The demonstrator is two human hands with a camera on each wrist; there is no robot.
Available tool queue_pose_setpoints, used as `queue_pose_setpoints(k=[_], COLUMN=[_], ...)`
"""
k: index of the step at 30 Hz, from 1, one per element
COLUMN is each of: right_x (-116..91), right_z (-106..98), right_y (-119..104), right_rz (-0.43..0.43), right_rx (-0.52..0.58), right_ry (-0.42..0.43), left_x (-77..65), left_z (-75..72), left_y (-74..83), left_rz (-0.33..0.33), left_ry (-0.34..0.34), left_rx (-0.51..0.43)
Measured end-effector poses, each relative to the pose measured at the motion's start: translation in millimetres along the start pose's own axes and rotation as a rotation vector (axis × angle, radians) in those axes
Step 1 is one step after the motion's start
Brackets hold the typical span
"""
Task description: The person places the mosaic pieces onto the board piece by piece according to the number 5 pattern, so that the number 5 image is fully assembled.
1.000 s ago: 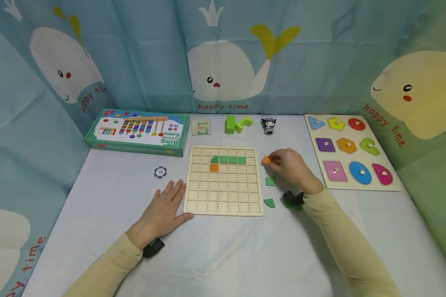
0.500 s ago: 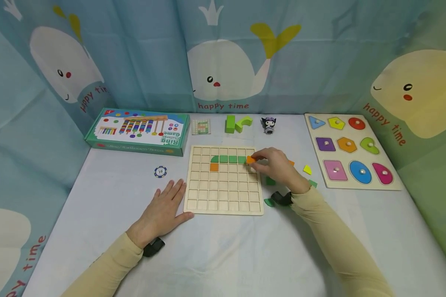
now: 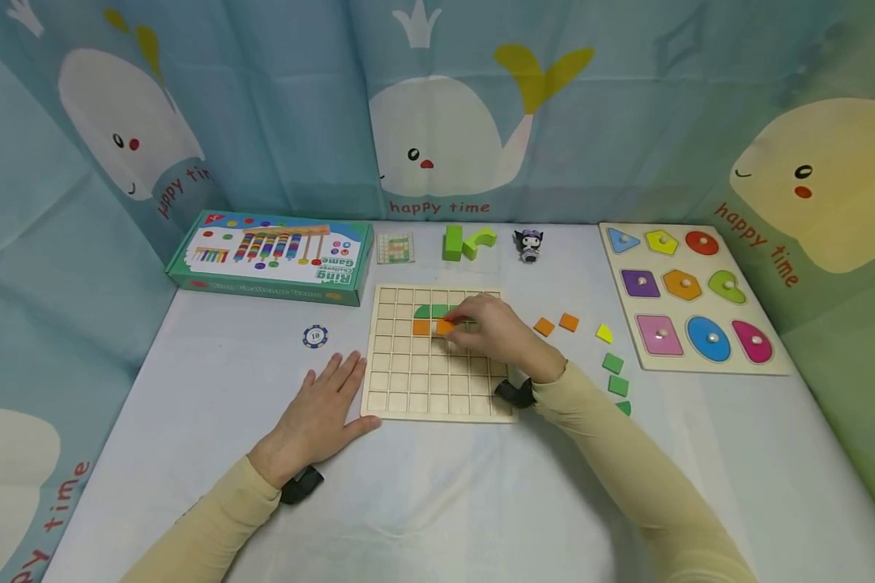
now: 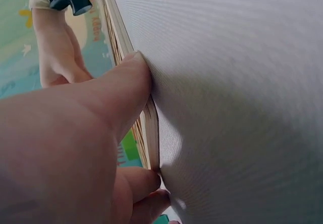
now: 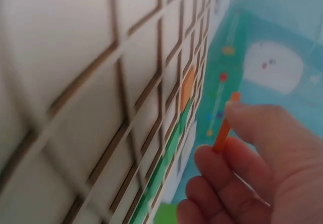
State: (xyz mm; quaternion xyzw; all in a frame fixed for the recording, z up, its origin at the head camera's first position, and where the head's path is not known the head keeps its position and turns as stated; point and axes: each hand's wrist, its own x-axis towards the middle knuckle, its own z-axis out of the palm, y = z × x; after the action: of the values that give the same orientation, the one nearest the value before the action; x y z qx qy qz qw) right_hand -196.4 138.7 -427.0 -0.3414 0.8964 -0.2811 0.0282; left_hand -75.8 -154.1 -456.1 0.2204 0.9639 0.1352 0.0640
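Note:
A wooden grid board (image 3: 401, 385) lies on the table. My right hand (image 3: 499, 330) pinches an orange square tile (image 3: 445, 327) between thumb and fingers, over the cell right of a placed orange tile (image 3: 421, 327). In the right wrist view the held tile (image 5: 225, 125) is edge-on, apart from the board. Green tiles (image 3: 432, 311) fill part of the row behind; my hand hides the rest of that row in the head view. My left hand (image 3: 319, 417) rests flat with fingers spread, its thumb and fingertips at the board's lower left corner, as the board's edge (image 4: 150, 133) shows.
Right of the board lie two orange tiles (image 3: 557, 324), a yellow piece (image 3: 603, 333) and several green pieces (image 3: 616, 385). A shape puzzle (image 3: 700, 300) stands beyond. Behind are a game box (image 3: 270, 257), pattern card (image 3: 395, 248), green blocks (image 3: 453, 243) and figurine (image 3: 528, 245). A chip (image 3: 315, 336) lies left.
My right hand has carried the orange tile leftward from the right of the board to over the grid, beside the placed orange tile. The left hand stays where it was.

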Motion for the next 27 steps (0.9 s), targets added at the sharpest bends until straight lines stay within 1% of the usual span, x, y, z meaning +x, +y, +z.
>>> queue_pose_setpoints(k=[6, 11, 21, 27], right_x=[11, 15, 21, 23], right_z=[11, 19, 26, 29], right_y=[-14, -20, -28, -30], right_rz=[-0.032, -0.079, -0.104, -0.101], right_rx=[-0.073, -0.104, -0.200, -0.219], right_ry=[-0.065, -0.092, -0.100, -0.092], left_x=[0.2, -0.2, -0.8, -0.1], left_z=[-0.2, 0.1, 0.8, 1.5], left_y=[0.5, 0.6, -1.0, -1.3], left_rz=[0.000, 0.000, 0.008, 0.007], left_ry=[0.005, 0.002, 0.007, 0.005], left_rx=[0.005, 0.008, 0.017, 0.013])
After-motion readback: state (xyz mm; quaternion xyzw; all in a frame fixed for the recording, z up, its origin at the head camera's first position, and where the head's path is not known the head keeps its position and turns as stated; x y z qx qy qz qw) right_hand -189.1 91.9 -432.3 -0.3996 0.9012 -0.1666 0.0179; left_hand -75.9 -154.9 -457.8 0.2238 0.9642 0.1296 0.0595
